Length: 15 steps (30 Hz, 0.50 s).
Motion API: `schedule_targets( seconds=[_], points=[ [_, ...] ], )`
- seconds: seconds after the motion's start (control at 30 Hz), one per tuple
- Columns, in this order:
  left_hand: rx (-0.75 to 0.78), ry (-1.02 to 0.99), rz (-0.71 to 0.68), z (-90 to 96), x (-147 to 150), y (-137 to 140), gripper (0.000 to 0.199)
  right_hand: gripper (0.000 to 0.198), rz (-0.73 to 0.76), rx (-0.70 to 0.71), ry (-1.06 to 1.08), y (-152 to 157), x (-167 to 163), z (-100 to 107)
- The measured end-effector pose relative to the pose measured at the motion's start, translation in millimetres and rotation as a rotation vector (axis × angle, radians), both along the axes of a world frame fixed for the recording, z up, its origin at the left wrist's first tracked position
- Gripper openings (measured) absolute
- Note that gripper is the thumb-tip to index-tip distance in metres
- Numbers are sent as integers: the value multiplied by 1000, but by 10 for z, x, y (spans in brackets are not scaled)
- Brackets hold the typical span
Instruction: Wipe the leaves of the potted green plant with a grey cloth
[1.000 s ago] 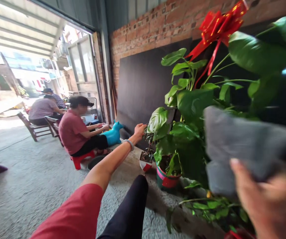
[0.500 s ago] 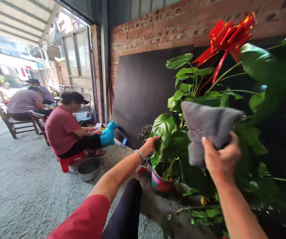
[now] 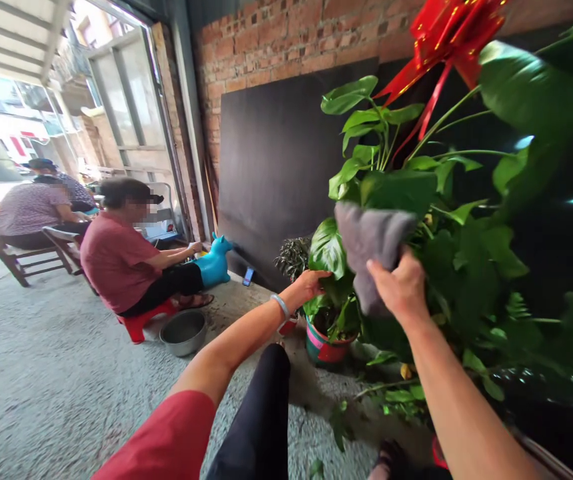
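Observation:
My right hand grips a folded grey cloth, its thumb across the near face. The cloth hangs just to the right of a glossy green leaf, in front of the potted plant. With bent fingers, my left hand holds the lower edge of that leaf; the fingertips are partly hidden by foliage. Below, the plant rises from a green and red pot on the ground. A shiny red ribbon bow is fixed among the upper stems.
A smaller dark-leaved plant stands behind my left wrist. A large dark board leans on the brick wall. To the left, a person in a pink shirt sits on a red stool near a grey basin and a blue animal figure.
My right hand has carried the grey cloth leftward, nearer the leaf. My left hand stays at the leaf, its fingers more curled. The view has shifted slightly.

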<state>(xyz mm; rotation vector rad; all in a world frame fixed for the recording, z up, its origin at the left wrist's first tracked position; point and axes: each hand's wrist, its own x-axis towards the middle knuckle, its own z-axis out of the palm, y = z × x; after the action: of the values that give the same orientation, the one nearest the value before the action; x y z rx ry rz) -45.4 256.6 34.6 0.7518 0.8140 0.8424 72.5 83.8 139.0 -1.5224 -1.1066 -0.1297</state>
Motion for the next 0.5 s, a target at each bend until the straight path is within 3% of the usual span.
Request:
schedule_targets(
  seconds=[0.1,0.17,0.27,0.33,0.37,0.43,0.5],
  points=[
    [1,22,55,-69,-83,5,15,38,158,-271,109,-319,-2,-451],
    [-9,16,70,-108,-153,24,14,41,226,-278,192,-649,58,-510],
    [-12,17,64,-129,-173,11,13,51,85,-76,196,-914,218,-202],
    [-10,40,37,-131,-120,-38,9,53,-109,87,59,-840,315,9],
    [-8,51,22,-135,-85,-68,7,54,-168,102,2,-756,342,38],
    [-1,69,-3,-153,-32,-122,4,56,-184,-15,-29,-600,332,-116],
    [0,75,-14,-178,-30,-148,4,52,-109,-246,23,-591,251,-486]
  ],
)
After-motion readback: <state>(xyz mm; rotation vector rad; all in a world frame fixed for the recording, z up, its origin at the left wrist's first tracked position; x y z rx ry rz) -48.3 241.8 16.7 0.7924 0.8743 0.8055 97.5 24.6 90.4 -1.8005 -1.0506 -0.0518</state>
